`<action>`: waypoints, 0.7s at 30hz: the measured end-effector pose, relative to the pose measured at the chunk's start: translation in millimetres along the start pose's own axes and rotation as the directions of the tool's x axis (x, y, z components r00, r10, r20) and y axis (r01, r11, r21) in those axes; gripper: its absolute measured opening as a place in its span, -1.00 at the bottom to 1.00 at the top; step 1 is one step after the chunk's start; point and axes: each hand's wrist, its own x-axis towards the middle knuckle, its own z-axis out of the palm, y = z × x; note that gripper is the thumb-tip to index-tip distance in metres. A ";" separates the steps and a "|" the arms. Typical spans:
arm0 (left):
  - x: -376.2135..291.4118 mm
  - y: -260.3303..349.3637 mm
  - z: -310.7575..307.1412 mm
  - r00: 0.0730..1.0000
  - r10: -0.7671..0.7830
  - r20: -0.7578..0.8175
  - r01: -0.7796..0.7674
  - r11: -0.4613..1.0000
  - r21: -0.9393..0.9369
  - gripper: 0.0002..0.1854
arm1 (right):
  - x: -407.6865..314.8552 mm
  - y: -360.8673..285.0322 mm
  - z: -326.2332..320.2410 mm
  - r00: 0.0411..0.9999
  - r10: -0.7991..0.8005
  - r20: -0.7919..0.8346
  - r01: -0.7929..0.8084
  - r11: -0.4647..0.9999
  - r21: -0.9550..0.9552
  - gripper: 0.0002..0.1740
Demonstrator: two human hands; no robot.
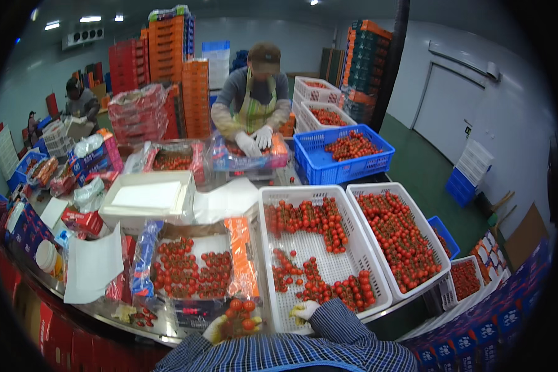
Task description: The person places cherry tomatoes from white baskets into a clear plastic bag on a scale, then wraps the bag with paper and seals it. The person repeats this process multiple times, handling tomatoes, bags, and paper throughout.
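Observation:
My left hand [217, 329], in a white and yellow glove, holds a bunch of cherry tomatoes [241, 316] by the table's near edge. My gloved right hand [304, 310] is low in the near left corner of a white perforated crate [386, 283], close to vine tomatoes [353, 293]; what its fingers touch is unclear. Left of that crate, an open carton [242, 255] with plastic film holds rows of tomatoes [174, 269] on a white lining. The carton rests on a scale with a red display [193, 310].
Another white crate [400, 237] full of tomatoes stands right. Beyond are a blue crate [344, 169] and a co-worker [253, 97] with gloved hands over a wrapped carton. White sheets [95, 265] and a box of liners [144, 195] lie left. Loose tomatoes [144, 317] lie near the front edge.

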 end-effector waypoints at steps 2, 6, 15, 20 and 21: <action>-5.1 3.7 1.6 0.995 -0.094 -0.015 0.095 0.992 0.085 -0.02 | -0.3 1.3 0.0 0.989 -0.107 -0.103 0.088 0.981 -0.174 -0.77; -25.9 -1.2 -14.4 0.998 -0.060 0.016 0.060 0.998 -0.024 -0.11 | 0.8 7.7 0.0 0.941 -0.286 -0.182 0.239 0.940 -0.242 -0.84; -70.0 1.3 -56.1 0.949 0.231 -0.214 -0.284 0.922 -0.263 -0.23 | -40.4 -59.0 27.5 0.716 -0.151 -0.682 0.246 0.968 0.045 -0.77; -75.4 10.8 -54.5 0.961 0.220 -0.166 -0.267 0.893 -0.361 -0.10 | -43.0 -97.4 130.1 0.842 -0.451 0.296 0.511 0.489 -0.707 -0.69; -76.2 13.4 -54.5 0.962 0.229 -0.146 -0.267 0.897 -0.352 -0.05 | -25.0 -102.4 146.3 0.908 -0.251 0.337 0.413 0.389 -0.823 -0.73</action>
